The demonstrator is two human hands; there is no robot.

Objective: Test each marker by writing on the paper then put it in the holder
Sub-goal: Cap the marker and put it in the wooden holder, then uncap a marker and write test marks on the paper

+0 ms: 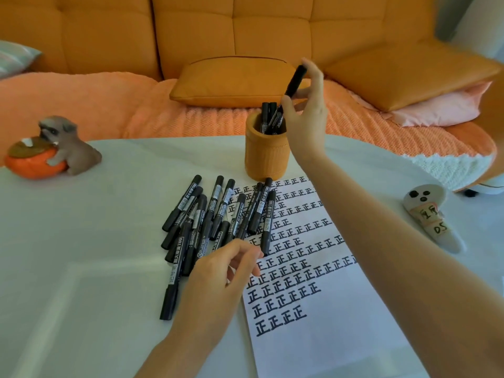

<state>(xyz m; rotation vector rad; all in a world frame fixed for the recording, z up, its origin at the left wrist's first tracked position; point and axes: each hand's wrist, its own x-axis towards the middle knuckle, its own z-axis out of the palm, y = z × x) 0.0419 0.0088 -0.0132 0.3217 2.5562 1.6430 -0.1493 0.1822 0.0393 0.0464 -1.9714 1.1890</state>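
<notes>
Right hand [305,115]: thumb and fingers pinch a black marker [296,80] low on the barrel, tilted, its lower end right at the mouth of the orange holder [266,156], which stands on the table [81,241] at the far end of the paper [313,296] with several markers in it. Left hand [218,271]: fingers curled down onto the near edge of the loose marker pile [207,222]; can't tell if one is actually pinched. Pile lies left of and partly on the paper, which is filled with rows of 正 marks.

Beyond left hand [218,271]: markers [207,222] black plastic, semi-gloss. Under right hand [305,110]: holder [266,156] matt, ribbed (material unclear). Between forearms: paper [313,350] matt white. Under both: table [81,268] smooth.
</notes>
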